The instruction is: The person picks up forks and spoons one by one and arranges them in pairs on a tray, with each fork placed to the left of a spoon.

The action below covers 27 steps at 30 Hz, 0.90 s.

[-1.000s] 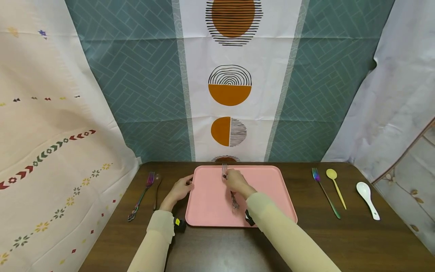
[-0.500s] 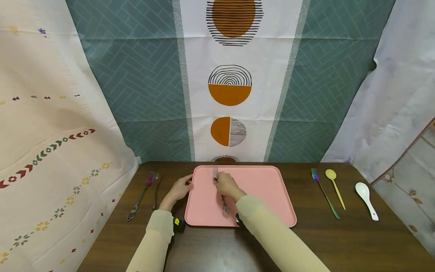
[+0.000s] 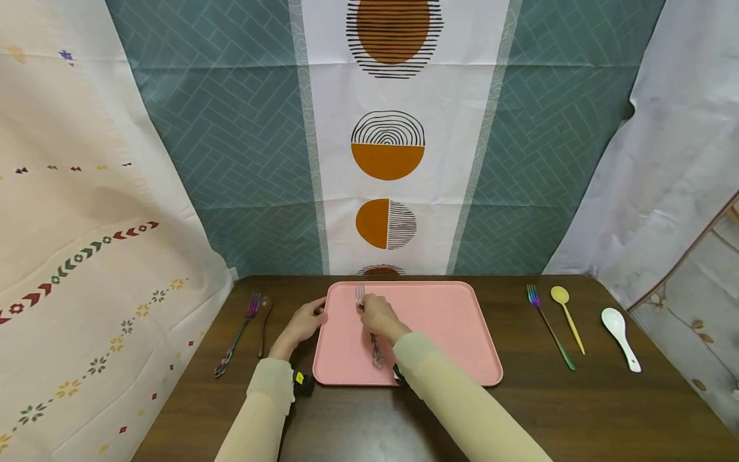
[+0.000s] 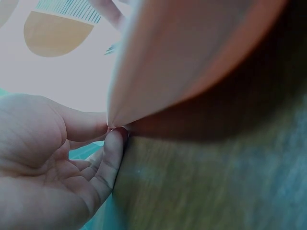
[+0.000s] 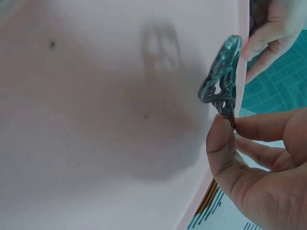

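Note:
My right hand [image 3: 381, 317] pinches a silver fork [image 3: 376, 354] over the left half of a pink tray [image 3: 444, 327]. The fork's tines point to the far side, and its ornate openwork handle [image 5: 225, 72] shows in the right wrist view, casting a shadow on the tray. The fork's middle is hidden by my fingers. At the tray's left rim is my left hand [image 3: 301, 324]. In the left wrist view its thumb and forefinger [image 4: 113, 148] pinch the tray's edge.
Left of the tray lie a rainbow fork [image 3: 237, 340] and a brown spoon [image 3: 263, 324]. To the right are another rainbow fork [image 3: 548, 324], a yellow spoon [image 3: 569, 317] and a white spoon [image 3: 619, 333], all on the dark wooden table [image 3: 600, 410]. Patterned cloth [image 3: 260, 160] hangs behind.
My right hand has moved leftward over the tray with the fork, slowing in the last half second. The left hand stays at the tray's left rim.

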Available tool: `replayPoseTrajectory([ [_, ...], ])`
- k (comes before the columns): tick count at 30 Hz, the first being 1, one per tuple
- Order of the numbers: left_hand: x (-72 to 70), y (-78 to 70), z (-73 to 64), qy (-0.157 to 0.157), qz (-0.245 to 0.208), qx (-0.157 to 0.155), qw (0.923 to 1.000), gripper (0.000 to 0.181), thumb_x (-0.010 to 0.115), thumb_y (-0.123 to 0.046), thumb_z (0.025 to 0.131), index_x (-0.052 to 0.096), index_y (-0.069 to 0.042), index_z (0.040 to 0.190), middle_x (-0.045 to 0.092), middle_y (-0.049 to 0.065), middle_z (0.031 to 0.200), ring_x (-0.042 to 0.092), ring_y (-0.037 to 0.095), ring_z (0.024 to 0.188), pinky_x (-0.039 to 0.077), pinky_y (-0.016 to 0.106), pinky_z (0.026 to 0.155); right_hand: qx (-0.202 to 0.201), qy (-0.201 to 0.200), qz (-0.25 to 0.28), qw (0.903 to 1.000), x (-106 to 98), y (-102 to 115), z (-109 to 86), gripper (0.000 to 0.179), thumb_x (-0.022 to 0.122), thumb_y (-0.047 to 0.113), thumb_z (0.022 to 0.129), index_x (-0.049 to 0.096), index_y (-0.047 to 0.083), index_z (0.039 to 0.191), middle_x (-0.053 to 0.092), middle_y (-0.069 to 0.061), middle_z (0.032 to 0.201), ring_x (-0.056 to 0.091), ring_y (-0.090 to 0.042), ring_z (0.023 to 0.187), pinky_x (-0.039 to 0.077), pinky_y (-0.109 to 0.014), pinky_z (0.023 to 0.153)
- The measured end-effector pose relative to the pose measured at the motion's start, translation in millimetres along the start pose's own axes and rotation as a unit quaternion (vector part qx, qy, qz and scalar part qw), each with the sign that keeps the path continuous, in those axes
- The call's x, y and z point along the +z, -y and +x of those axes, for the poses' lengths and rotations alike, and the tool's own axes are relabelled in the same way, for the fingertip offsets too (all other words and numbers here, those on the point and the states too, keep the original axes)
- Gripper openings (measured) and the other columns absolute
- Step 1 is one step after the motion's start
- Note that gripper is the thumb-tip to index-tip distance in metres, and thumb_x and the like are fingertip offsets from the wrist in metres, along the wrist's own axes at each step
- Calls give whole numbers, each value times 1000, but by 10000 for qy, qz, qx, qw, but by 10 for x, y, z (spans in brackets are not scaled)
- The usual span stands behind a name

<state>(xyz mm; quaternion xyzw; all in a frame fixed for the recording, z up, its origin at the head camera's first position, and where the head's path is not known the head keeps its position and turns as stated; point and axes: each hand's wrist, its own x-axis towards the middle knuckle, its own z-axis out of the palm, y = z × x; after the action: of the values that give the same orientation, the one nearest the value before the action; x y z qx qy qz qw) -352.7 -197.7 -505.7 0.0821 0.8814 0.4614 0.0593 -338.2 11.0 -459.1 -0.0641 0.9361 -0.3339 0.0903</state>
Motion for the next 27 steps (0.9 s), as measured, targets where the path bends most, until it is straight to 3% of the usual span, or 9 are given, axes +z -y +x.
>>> replayPoseTrajectory([
  [6, 7, 7, 2, -22, 47, 43, 10000, 52, 54, -5, 104, 45, 5, 154, 60, 13, 106, 57, 24, 91, 47, 38, 82, -91, 26, -42, 9999, 33, 18, 22, 13, 59, -2, 101, 71, 2, 99, 66, -9, 94, 49, -18, 64, 40, -29, 54],
  [14, 9, 15, 1, -85, 75, 58, 9999, 52, 55, -3, 102, 46, 7, 152, 60, 13, 105, 57, 23, 89, 47, 37, 80, -227, -12, -162, 9996, 94, 51, 66, 24, 58, -5, 99, 57, 8, 79, 52, -5, 74, 47, -18, 62, 40, -29, 55],
  [27, 13, 10, -21, -174, 154, 266, 9994, 52, 54, -4, 100, 48, 9, 150, 61, 13, 102, 57, 22, 87, 46, 33, 77, -280, -100, -354, 9989, 227, 41, 155, 13, 60, -3, 98, 73, 0, 99, 69, -14, 93, 54, -21, 73, 45, -33, 65],
])
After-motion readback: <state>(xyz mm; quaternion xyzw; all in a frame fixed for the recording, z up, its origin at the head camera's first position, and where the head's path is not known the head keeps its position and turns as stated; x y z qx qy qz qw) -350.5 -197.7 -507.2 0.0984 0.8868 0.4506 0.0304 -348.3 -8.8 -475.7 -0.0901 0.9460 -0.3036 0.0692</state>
